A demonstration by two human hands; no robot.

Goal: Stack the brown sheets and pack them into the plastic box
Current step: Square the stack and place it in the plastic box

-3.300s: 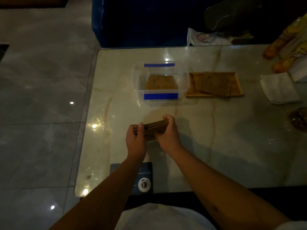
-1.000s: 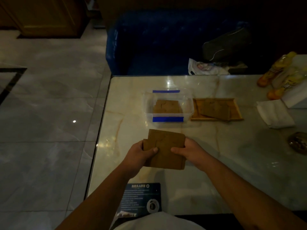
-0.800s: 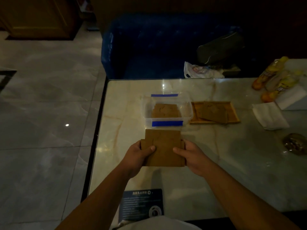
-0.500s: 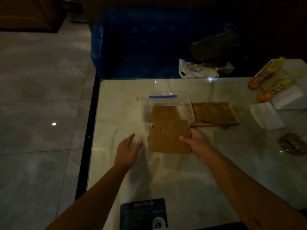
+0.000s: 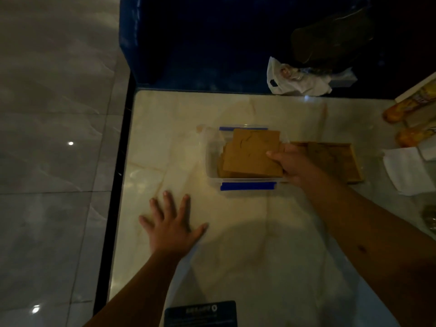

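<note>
home living room: marble table point(image 5: 236, 232), blue sofa point(image 5: 188, 43)

The table point(image 5: 236, 232) is seen as polished, veined marble with a glossy sheen. The plastic box point(image 5: 210, 159) is made of clear, smooth plastic, with blue tape strips point(image 5: 247, 186) stuck on. The brown sheets point(image 5: 250, 154) look like matt cardboard. A wooden tray point(image 5: 354, 166) is seen to the right, and white paper point(image 5: 405, 171) beyond it.
</note>
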